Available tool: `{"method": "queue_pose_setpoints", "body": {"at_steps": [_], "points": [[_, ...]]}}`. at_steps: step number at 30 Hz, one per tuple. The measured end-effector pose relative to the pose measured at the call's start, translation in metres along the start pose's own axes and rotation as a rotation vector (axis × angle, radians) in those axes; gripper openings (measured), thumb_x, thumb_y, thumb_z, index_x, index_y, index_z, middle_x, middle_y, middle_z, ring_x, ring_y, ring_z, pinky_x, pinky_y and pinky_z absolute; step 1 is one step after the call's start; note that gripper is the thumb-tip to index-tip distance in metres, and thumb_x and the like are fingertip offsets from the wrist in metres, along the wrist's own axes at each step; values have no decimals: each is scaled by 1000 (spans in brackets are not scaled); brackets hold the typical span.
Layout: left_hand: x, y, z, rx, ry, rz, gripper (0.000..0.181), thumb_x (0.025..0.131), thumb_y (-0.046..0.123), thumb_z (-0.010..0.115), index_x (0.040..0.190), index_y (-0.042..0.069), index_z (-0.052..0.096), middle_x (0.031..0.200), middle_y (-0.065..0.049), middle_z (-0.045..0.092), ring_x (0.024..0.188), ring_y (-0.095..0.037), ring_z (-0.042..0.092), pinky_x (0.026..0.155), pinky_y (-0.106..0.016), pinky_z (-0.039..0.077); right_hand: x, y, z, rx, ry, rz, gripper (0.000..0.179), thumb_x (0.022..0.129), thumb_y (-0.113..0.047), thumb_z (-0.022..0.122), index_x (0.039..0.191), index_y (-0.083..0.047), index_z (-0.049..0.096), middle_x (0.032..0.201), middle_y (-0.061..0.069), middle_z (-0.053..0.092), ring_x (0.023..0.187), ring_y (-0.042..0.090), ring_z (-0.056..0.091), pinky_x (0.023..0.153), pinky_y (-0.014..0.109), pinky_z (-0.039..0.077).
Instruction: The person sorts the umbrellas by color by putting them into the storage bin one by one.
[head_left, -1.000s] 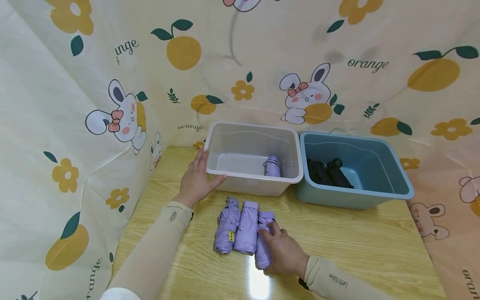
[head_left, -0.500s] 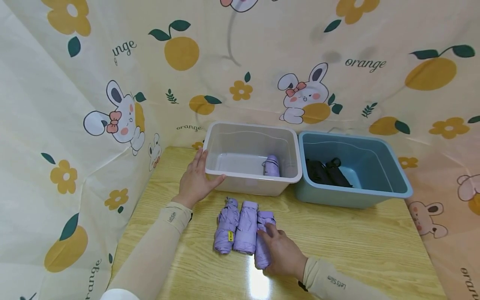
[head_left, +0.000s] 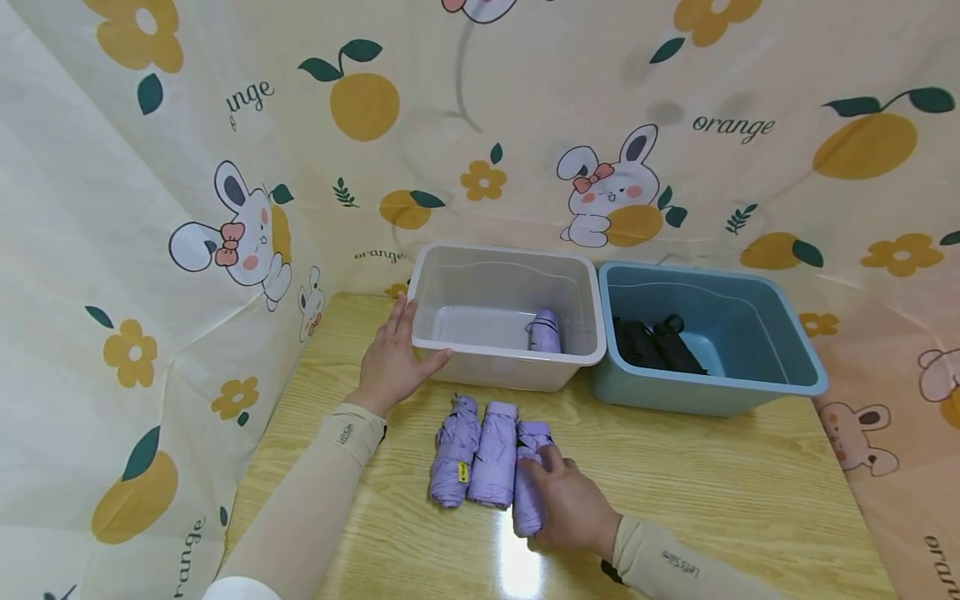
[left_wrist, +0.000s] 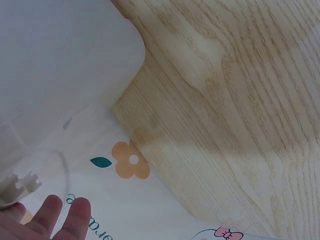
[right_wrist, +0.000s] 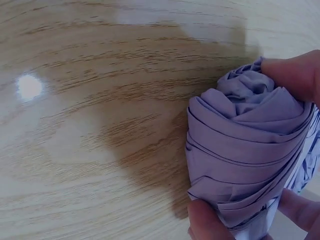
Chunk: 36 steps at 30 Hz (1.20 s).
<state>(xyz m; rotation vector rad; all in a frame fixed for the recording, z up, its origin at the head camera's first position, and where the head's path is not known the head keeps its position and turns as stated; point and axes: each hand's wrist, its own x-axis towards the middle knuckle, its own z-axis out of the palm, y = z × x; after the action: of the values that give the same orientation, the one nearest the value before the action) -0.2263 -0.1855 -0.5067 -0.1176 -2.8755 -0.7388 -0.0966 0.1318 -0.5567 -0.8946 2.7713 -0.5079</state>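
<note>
My right hand (head_left: 573, 504) grips the rightmost of three lilac folded umbrellas (head_left: 529, 496), which lies on the table. Up close in the right wrist view, the thumb and fingers hold the sides of this umbrella (right_wrist: 245, 145), its rolled end facing the camera. Side by side to its left lie the middle umbrella (head_left: 493, 454) and the left umbrella (head_left: 453, 454), which bears a yellow tag. Against the left front corner of the whitish bin (head_left: 487, 367) rests my left hand (head_left: 390, 362), fingers extended along its side and thumb at the front rim.
Inside the whitish bin lies another lilac umbrella (head_left: 545, 333). A blue bin (head_left: 712, 396) stands right beside it, with black folded items (head_left: 652, 346) inside. Patterned cloth (head_left: 510, 108) hangs behind and at the sides of the wooden table (head_left: 712, 492).
Almost nothing differs. The right hand and the rightmost umbrella have shifted very slightly; the left hand keeps its place on the whitish bin.
</note>
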Motion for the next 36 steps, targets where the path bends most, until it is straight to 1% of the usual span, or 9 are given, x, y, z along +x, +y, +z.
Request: {"method": "queue_pose_setpoints", "body": {"at_steps": [4, 10, 15, 20, 26, 32, 36], "points": [[0, 1, -1, -1, 0, 0, 110, 81, 77, 58, 160, 13, 17, 167, -2, 7, 139, -41, 35, 92, -55, 49, -2, 1, -1, 5, 4, 19, 107, 46, -36, 98, 138, -7, 53, 131, 22, 44, 99, 40, 57, 73, 44, 56], [0, 0, -1, -2, -6, -9, 110, 81, 77, 58, 161, 14, 16, 167, -1, 5, 139, -41, 34, 86, -54, 52, -4, 5, -3, -3, 9, 32, 105, 46, -39, 98, 137, -11, 54, 130, 20, 43, 97, 38, 58, 74, 44, 55], [0, 0, -1, -3, -5, -6, 109, 81, 76, 58, 160, 13, 16, 167, -1, 5, 140, -42, 33, 88, -56, 51, -8, 5, -5, 14, 20, 23, 103, 45, -38, 99, 135, -11, 55, 129, 19, 44, 95, 38, 58, 72, 43, 55], [0, 1, -1, -2, -10, -12, 110, 81, 77, 57, 161, 14, 16, 167, -1, 5, 141, -41, 32, 88, -55, 51, -10, 6, -6, 24, 5, 34, 103, 46, -37, 99, 135, -12, 55, 129, 18, 43, 95, 37, 58, 72, 42, 55], [-1, 2, -2, -5, -13, -12, 109, 82, 76, 58, 161, 13, 16, 167, -2, 5, 141, -42, 32, 91, -56, 49, -12, 5, -8, 25, 6, 31, 104, 47, -39, 99, 136, -11, 54, 129, 18, 43, 94, 36, 57, 71, 42, 55], [-1, 3, -3, -7, -29, -20, 109, 83, 75, 58, 161, 12, 15, 167, -2, 4, 142, -40, 31, 93, -57, 48, -19, 0, -19, 38, 2, 22, 104, 48, -40, 98, 138, -11, 54, 131, 17, 43, 99, 36, 57, 74, 43, 55], [-1, 3, -4, -14, -28, -19, 109, 82, 75, 59, 161, 12, 15, 167, -2, 4, 142, -41, 30, 93, -57, 48, -25, -3, -31, 49, 9, 1, 102, 51, -37, 98, 139, -11, 53, 132, 16, 42, 102, 32, 57, 78, 43, 55]]}}
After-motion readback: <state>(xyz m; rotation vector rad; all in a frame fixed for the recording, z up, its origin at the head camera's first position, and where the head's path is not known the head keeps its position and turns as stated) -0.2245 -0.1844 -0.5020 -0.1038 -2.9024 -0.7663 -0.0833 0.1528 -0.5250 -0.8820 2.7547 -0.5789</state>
